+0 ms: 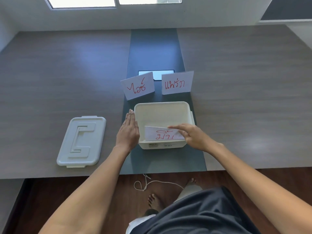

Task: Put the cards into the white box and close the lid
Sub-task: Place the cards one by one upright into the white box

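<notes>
Right hand reaches over the white box, fingers spread on a card with red Thai handwriting that leans inside the near wall. Left hand lies flat and open against the box's 9 o'clock side. Two more red-lettered cards stand at 12 o'clock. Lid rests at 9 o'clock on the table.
</notes>
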